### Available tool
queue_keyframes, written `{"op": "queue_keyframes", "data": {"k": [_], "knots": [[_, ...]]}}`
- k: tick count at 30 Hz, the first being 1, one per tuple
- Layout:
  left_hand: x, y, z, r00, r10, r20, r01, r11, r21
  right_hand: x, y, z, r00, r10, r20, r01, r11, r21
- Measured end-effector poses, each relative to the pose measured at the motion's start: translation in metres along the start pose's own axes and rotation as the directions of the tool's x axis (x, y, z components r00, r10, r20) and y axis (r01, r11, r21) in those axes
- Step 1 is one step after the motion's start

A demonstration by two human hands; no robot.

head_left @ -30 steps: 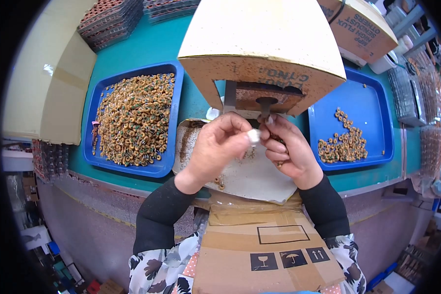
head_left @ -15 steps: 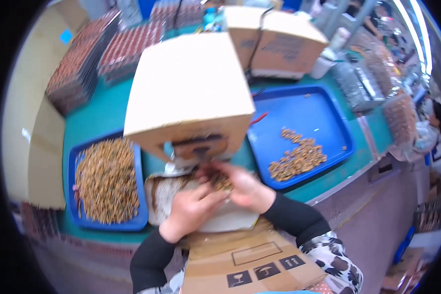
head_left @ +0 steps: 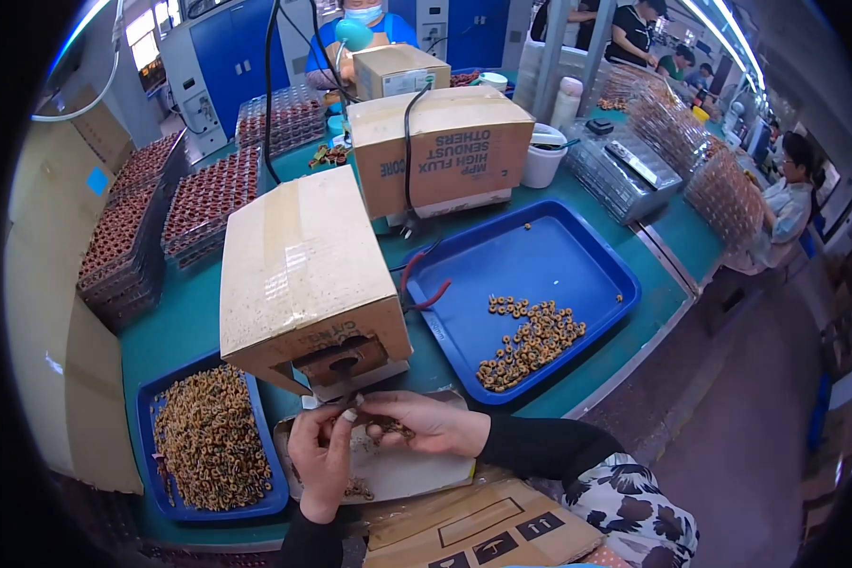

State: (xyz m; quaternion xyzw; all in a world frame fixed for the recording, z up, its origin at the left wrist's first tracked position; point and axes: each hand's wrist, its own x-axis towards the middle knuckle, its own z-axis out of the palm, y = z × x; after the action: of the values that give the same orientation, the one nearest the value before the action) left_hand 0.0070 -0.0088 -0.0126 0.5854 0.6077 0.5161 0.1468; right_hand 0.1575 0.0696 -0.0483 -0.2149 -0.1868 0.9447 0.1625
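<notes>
My left hand [head_left: 322, 459] is pinched, thumb against fingers, just below the opening in the front of a cardboard box [head_left: 298, 256]. What it pinches is too small to make out. My right hand [head_left: 431, 424] curls around a handful of small tan rings [head_left: 388, 431], its fingertips meeting the left ones near a dark metal tip [head_left: 344, 367] in the opening. Beneath both hands lies a shallow white tray [head_left: 412, 473] with a few loose rings on it. A blue tray [head_left: 279, 492] heaped with rings [head_left: 208, 435] is on the left; another blue tray [head_left: 577, 256] on the right holds a smaller scattering [head_left: 530, 346].
Red-tipped wires [head_left: 433, 295] reach over the right tray's edge. Behind stand a second cardboard box [head_left: 445, 156], a white cup [head_left: 542, 156] and stacked clear plastic trays [head_left: 213, 204]. A carton flap [head_left: 483, 530] lies closest to me. Co-workers sit farther back.
The view has shifted, showing more of the room behind. My left hand has risen from beside the right hand into a pinch near the box opening; the right still cups rings.
</notes>
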Motion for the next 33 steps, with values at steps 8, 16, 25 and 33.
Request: {"op": "queue_keyframes", "data": {"k": [8, 16, 25, 33], "knots": [[-0.011, -0.016, 0.006, 0.995, -0.097, -0.018, 0.090, 0.971, -0.223, -0.001, 0.005, 0.005, 0.995, 0.046, 0.093, -0.047, 0.999, 0.013], [-0.018, -0.011, 0.008, 0.983, -0.177, 0.039, 0.179, 0.919, -0.351, -0.007, 0.001, 0.013, 0.991, 0.064, 0.121, -0.067, 0.998, 0.017], [-0.010, -0.013, 0.001, 0.982, -0.183, 0.047, 0.188, 0.966, -0.176, -0.007, 0.002, 0.016, 0.984, -0.169, -0.064, 0.152, 0.965, -0.213], [-0.012, -0.013, 0.000, 0.955, -0.263, 0.141, 0.290, 0.928, -0.236, -0.008, -0.008, 0.015, 0.967, -0.218, -0.133, 0.163, 0.927, -0.337]]}}
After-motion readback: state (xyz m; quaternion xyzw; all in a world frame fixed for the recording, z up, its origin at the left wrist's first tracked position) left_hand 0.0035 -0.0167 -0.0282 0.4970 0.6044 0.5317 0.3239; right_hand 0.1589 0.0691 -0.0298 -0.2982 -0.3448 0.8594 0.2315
